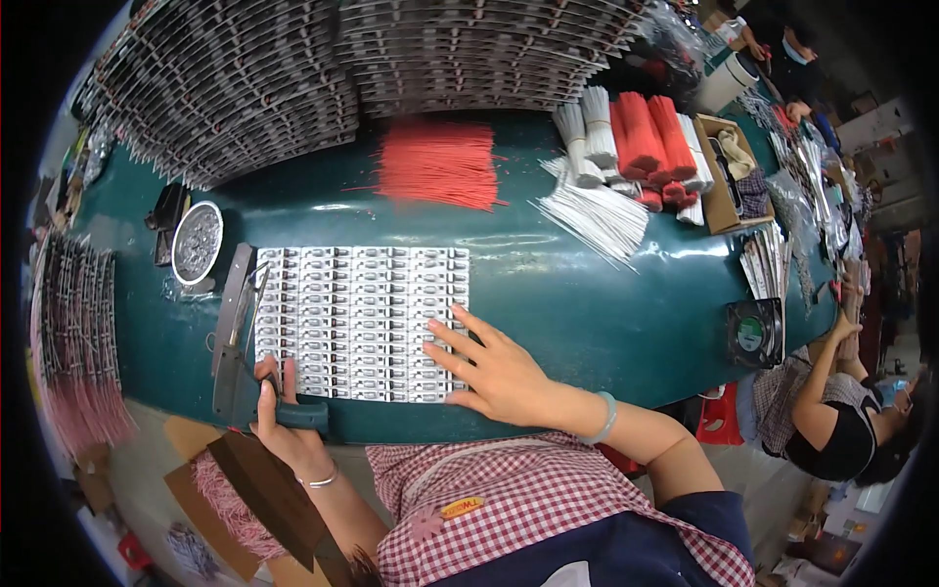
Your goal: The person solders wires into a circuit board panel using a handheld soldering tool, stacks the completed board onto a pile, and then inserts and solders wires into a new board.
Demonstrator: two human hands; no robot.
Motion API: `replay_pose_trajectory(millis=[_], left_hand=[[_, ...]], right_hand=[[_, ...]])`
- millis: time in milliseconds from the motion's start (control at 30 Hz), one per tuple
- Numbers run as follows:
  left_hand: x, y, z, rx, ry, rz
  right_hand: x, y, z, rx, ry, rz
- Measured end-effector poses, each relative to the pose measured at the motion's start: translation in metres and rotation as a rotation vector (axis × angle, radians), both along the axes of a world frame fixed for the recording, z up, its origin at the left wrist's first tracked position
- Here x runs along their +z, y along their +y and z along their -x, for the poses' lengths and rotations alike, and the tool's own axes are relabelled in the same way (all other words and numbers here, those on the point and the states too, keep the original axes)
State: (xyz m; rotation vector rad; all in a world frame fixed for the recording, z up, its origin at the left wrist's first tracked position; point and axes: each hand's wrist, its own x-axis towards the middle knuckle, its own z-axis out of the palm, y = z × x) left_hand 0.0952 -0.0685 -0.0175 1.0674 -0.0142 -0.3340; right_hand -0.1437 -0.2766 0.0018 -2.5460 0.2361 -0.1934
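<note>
My left hand [279, 426] is closed around a dark teal-handled tool [301, 417], which looks like a pistol-grip soldering tool. Its long grey body lies along the left side of a panel of small white circuit boards [377, 323], and a thin metal piece reaches over the panel's left edge. Some of the tool is hidden by my fingers. My right hand [504, 377] rests open with spread fingers on the right edge of the panel, which lies flat on the green table [587, 338].
Behind the panel lie red wires [437, 164] and loose white wires [597, 220], near bundled red wires [641, 135]. A round metal dish [198, 243] stands left. Tall stacks of board panels [225, 88] line the back. A small black fan [755, 333] sits right, near a co-worker [827, 421].
</note>
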Motion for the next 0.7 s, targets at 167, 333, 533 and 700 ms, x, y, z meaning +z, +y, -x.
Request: replay_pose_trajectory(millis=[167,333,533,700], left_hand=[[0.006,-0.006,-0.006,0.038,-0.036,-0.027],[-0.003,0.002,-0.015,0.025,-0.03,-0.003],[-0.002,0.004,-0.013,0.063,-0.017,0.007],[0.007,-0.001,-0.003,0.114,-0.043,-0.071]], right_hand=[[0.005,0.012,-0.001,-0.037,0.022,-0.041],[0.005,0.006,-0.006,0.006,0.005,-0.046],[0.013,-0.068,-0.027,-0.221,-0.295,-0.044],[-0.004,-0.164,-0.116,-0.335,-0.551,0.265]])
